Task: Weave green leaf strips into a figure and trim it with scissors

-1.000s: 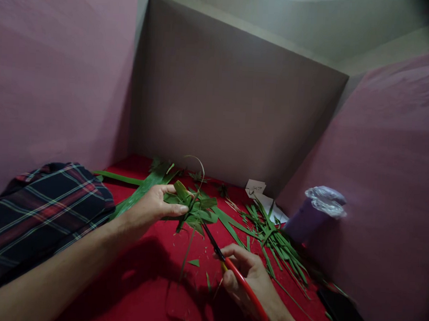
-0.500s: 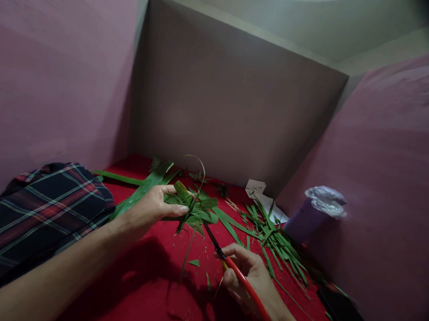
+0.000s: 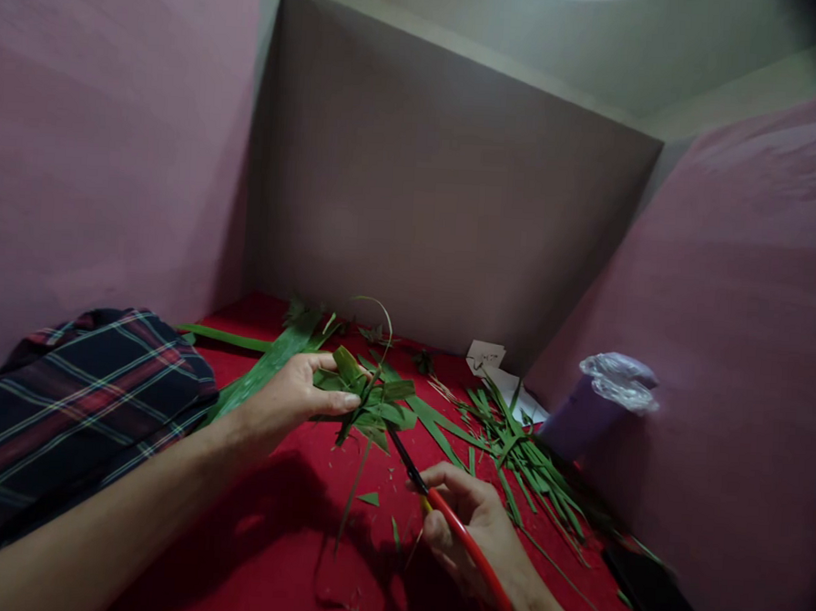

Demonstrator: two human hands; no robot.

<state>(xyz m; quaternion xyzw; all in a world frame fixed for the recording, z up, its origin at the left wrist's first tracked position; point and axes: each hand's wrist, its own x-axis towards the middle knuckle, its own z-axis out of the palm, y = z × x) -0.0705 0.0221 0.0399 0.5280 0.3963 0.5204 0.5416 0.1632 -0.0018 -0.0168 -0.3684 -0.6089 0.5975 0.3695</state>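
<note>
Between the thumb and fingers of my left hand (image 3: 300, 389) is a woven leaf piece (image 3: 392, 414), green with pointed strips fanning out. A thin strand curls up from its top, and another hangs below it. My right hand (image 3: 469, 518) is closed on scissors (image 3: 461, 532) with red-orange handles and dark blades. The blade tips reach the lower right edge of the leaf piece; whether they are parted there is hard to make out. Both hands are above a red cloth (image 3: 287, 527), where a small green scrap (image 3: 369, 499) lies below the leaf piece.
Cut green leaf strips (image 3: 529, 458) are heaped to the right. Wide leaves (image 3: 268, 362) lie behind my left hand. White paper (image 3: 523, 398) and a purple container with clear plastic (image 3: 580, 410) stand by the right wall. A plaid-covered form (image 3: 95, 389) fills the left; a dark flat object (image 3: 659, 597) lies lower right.
Very little differs. The scissors and my right hand have shifted slightly to the left, while the leaf piece has moved a touch to the right.
</note>
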